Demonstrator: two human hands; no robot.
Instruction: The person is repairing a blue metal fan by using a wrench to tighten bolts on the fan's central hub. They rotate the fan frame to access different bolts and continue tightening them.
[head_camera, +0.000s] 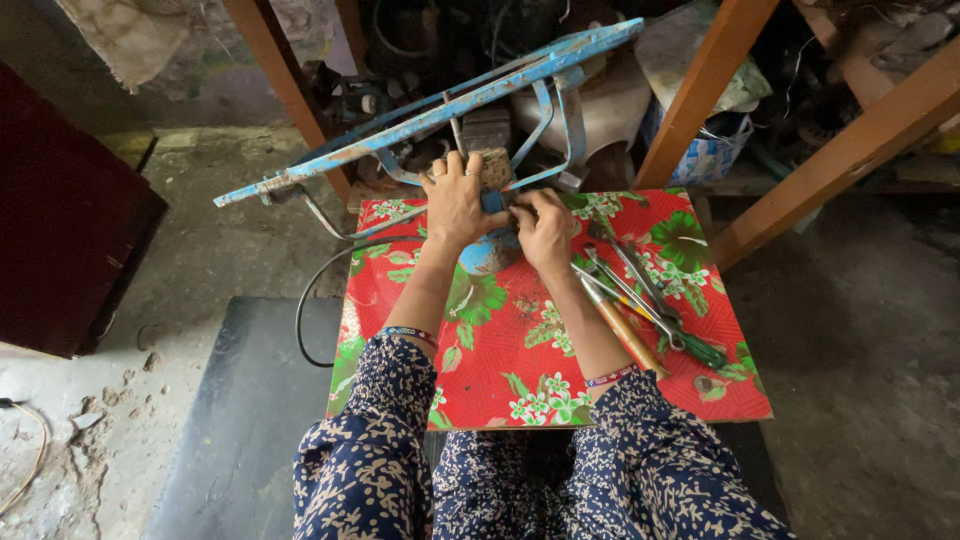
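Both hands — left hand (452, 205), right hand (545, 228) — grip a blue device (490, 250).

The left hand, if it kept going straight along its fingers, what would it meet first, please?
The left hand already rests on the blue motor part; beyond its fingertips lies the blue metal frame, though depth is unclear.

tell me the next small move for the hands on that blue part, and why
Probably keep the left hand braced on the worn blue device while the right hand reaches for a tool from the pile beside it. Both hands are bare on the part, and the tools lie just right of the wrist.
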